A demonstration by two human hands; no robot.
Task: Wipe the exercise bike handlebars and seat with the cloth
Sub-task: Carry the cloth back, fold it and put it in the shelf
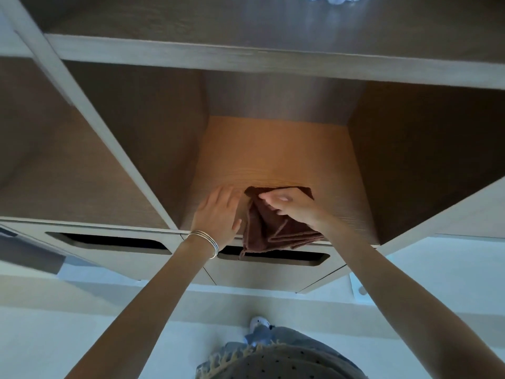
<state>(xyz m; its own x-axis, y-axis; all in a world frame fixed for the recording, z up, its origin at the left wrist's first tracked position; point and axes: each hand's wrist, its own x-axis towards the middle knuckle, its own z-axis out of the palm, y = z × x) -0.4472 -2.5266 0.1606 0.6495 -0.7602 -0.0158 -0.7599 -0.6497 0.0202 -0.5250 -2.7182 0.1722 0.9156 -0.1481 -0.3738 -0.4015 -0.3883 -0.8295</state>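
A dark brown folded cloth [269, 228] lies at the front edge of a wooden shelf compartment [273, 154], one corner hanging over the edge. My right hand [292, 207] rests on top of the cloth with its fingers curled onto the upper fold. To the left of the cloth, my left hand [218, 212] lies flat on the shelf floor with straight fingers, a set of thin bangles on its wrist. No exercise bike is in view.
The shelf unit has more open compartments to the left [82, 160] and right [437, 160]. Below the shelf are drawer fronts with cut-out handles [109, 242]. A pale floor [82, 337] lies underneath, with my foot [258, 324] on it.
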